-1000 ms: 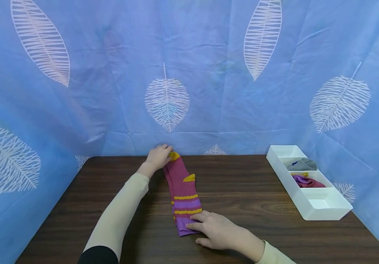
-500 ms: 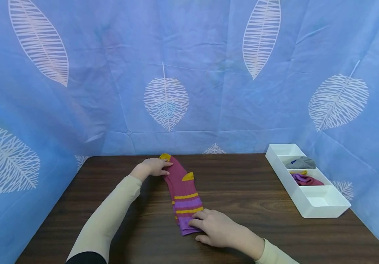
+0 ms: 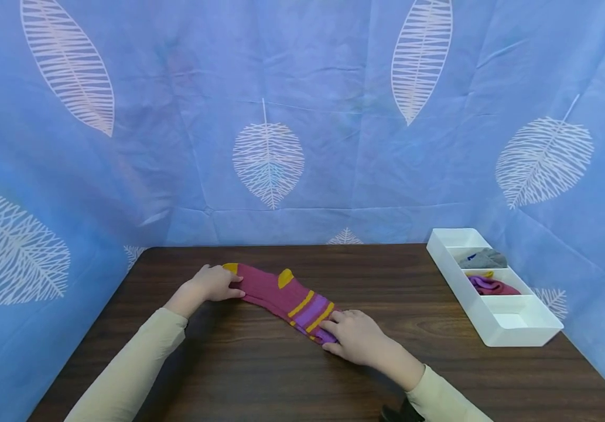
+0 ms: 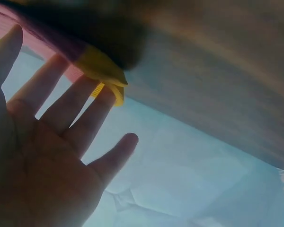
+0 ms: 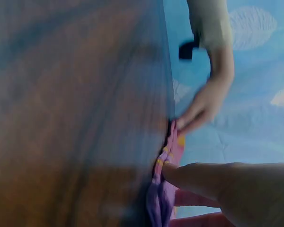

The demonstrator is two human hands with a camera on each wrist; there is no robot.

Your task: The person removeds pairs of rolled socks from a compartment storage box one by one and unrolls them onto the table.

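The striped sock (image 3: pixel 286 296) lies flat on the table (image 3: pixel 228 375), stretched betw. both hands. Left hand (image 3: pixel 212 284), fingers straight, presses its yellow toe end; right hand (image 3: pixel 357 340), fingers relaxed, presses the purple cuff. White tray (image 3: pixel 508 328) is well apart, to the right.

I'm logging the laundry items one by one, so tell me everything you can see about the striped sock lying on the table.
The sock is a long, maroon knitted one with a yellow toe, a yellow heel patch, yellow and purple stripes on the leg and a purple ribbed cuff. It lies flat and stretched out on the dark wooden table, running slantwise from far left to near right. The left hand rests with straight fingers at its toe end; the right hand presses down on its cuff end. Nothing else touches it.
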